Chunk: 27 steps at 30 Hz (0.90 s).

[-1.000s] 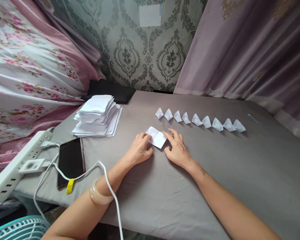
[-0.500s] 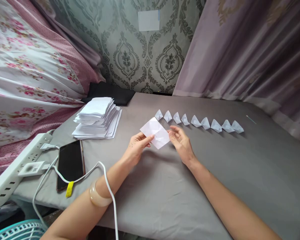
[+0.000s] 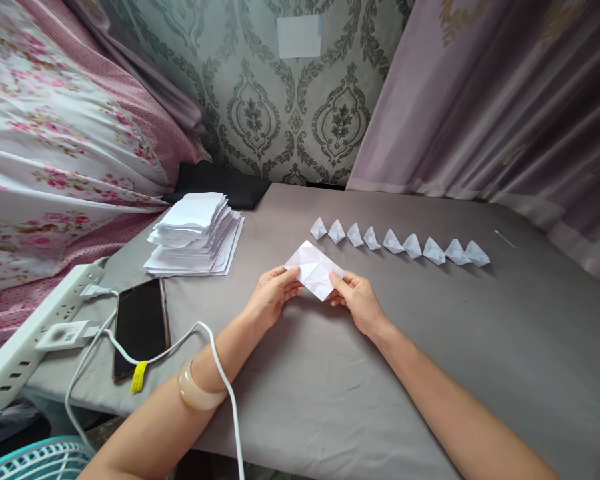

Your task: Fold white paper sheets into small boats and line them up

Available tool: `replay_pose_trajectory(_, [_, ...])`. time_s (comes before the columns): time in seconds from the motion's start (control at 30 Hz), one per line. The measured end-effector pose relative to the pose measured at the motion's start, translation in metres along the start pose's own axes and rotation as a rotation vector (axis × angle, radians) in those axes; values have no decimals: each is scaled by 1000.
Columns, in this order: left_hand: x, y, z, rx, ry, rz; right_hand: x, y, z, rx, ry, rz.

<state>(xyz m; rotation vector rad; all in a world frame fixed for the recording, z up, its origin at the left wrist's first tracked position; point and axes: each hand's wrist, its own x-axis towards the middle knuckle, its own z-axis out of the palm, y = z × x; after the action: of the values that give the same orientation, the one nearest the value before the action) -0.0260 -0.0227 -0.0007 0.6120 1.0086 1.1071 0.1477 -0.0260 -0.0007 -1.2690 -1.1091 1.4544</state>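
Note:
A creased white square of paper (image 3: 314, 269) is held diamond-wise just above the grey table (image 3: 430, 347). My left hand (image 3: 273, 300) pinches its left corner, fingers closed on it. My right hand (image 3: 356, 300) pinches its right corner the same way. Behind the paper, a row of several small folded white paper shapes (image 3: 403, 243) runs across the table to the right.
A stack of white paper sheets (image 3: 195, 233) lies at the left. A black phone (image 3: 139, 325) with a white cable (image 3: 215, 373) sits near the front left edge, beside a white power strip (image 3: 35, 333). Floral bedding (image 3: 55, 147) and curtains (image 3: 505, 100) border the table.
The paper was pressed on the table, then lifted and opened out. Now both hands grip its side corners, with the right hand closed onto it.

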Motion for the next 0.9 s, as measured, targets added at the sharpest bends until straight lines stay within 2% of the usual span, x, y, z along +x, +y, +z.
replay_pose_trajectory(0.1, [0, 0, 0, 11, -3, -18, 1, 2, 0, 19, 55, -50])
replay_pose_trajectory(0.33, [2, 2, -2, -8, 24, -41, 2, 1, -1, 11, 41, -52])
replay_pose_trajectory(0.57, [-1, -3, 1, 114, -121, 45, 4, 4, -3, -35, 76, -141])
replay_pose_trajectory(0.67, [-2, -3, 3, 215, -53, 186, 7, 6, -4, -87, 85, -196])
replay_pose_trajectory(0.73, [-2, -3, 2, 317, 24, 330, 9, 9, -5, -121, 102, -241])
replay_pose_trajectory(0.8, [-2, -4, -1, 477, 111, 532, 11, 13, -6, -185, 152, -337])
replay_pose_trajectory(0.9, [0, -8, -7, 845, 177, 908, 9, 16, -5, -413, 265, -599])
